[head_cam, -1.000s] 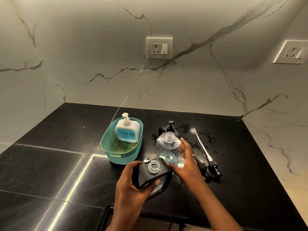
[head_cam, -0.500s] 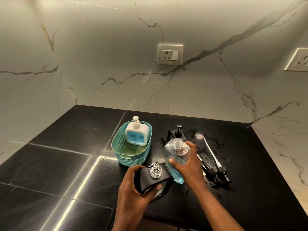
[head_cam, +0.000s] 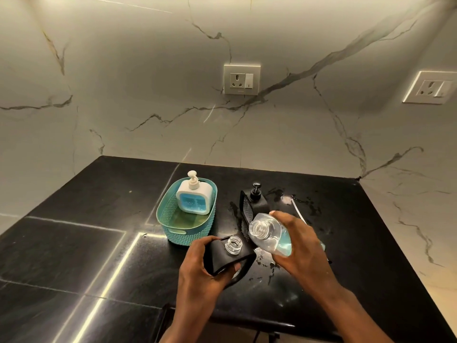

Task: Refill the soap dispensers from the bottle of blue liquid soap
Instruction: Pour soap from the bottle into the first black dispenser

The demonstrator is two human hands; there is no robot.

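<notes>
Right grip (head_cam: 300, 246) wrapped round clear, light, likely slippery soap bottle (head_cam: 265, 235), tilted beside open-necked black dispenser (head_cam: 228, 253) clasped in left grip (head_cam: 200, 267); best held mid-body.

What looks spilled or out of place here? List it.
Wet splashes lie on the black counter, in front of the right hand and behind it near the wall. The clear bottle is tipped toward the open black dispenser in the left hand, with no soap pouring yet.
</notes>
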